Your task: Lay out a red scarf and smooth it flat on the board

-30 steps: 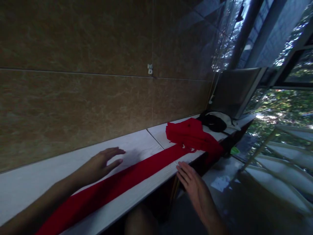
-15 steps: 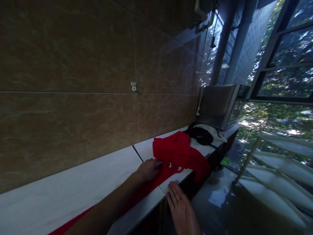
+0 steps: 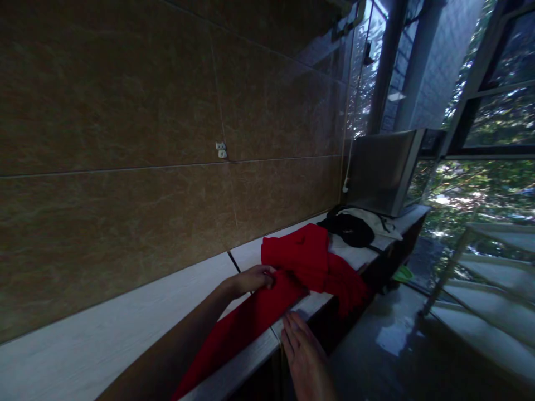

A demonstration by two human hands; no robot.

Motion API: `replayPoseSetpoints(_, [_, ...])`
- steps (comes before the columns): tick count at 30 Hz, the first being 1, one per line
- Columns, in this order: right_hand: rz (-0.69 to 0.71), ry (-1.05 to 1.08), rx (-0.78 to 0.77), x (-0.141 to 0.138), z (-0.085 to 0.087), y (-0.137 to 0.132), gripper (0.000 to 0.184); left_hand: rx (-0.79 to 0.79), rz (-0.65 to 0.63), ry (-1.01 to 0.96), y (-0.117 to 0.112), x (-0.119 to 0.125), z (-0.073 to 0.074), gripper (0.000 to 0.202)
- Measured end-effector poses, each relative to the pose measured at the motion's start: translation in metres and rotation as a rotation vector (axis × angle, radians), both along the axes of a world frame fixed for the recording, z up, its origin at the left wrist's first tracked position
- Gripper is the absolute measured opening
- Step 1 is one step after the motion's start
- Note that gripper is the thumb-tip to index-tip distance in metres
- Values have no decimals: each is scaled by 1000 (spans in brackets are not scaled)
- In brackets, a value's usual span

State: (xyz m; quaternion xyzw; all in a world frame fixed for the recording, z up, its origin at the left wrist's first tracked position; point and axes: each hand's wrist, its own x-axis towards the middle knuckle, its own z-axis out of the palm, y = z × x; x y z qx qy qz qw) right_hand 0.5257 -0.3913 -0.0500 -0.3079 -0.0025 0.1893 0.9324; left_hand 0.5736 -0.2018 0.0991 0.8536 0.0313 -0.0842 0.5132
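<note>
A long red cloth (image 3: 246,326) lies in a strip along the pale counter (image 3: 125,328) and ends in a crumpled red heap (image 3: 311,259) further along. My left hand (image 3: 254,278) reaches forward with its fingers closed on the strip's far end, just before the heap, and the cloth there looks lifted. My right hand (image 3: 303,353) lies flat and open at the counter's near edge, fingertips beside the strip.
A brown tiled wall (image 3: 125,139) runs along the counter's far side. Beyond the red heap lie a black item (image 3: 351,229) and a white one (image 3: 376,220), then a grey metal box (image 3: 382,172). A wet floor (image 3: 397,345) and pale railings (image 3: 480,278) lie to the right.
My left hand moved from the counter beside the strip forward to its far end and closed on it. The strip's end has risen and shifted. The right hand stayed open at the edge.
</note>
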Motion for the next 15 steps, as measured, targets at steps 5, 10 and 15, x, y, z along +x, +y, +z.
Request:
replayPoseSetpoints(5, [165, 58, 78, 9, 43, 30, 44, -182, 47, -31, -7, -16, 13, 55])
replayPoseSetpoints(10, [207, 11, 144, 30, 72, 49, 43, -167, 212, -175, -7, -32, 18, 60])
replayPoseSetpoints(15, [121, -71, 100, 48, 79, 53, 47, -1, 428, -427, 6, -105, 8, 63])
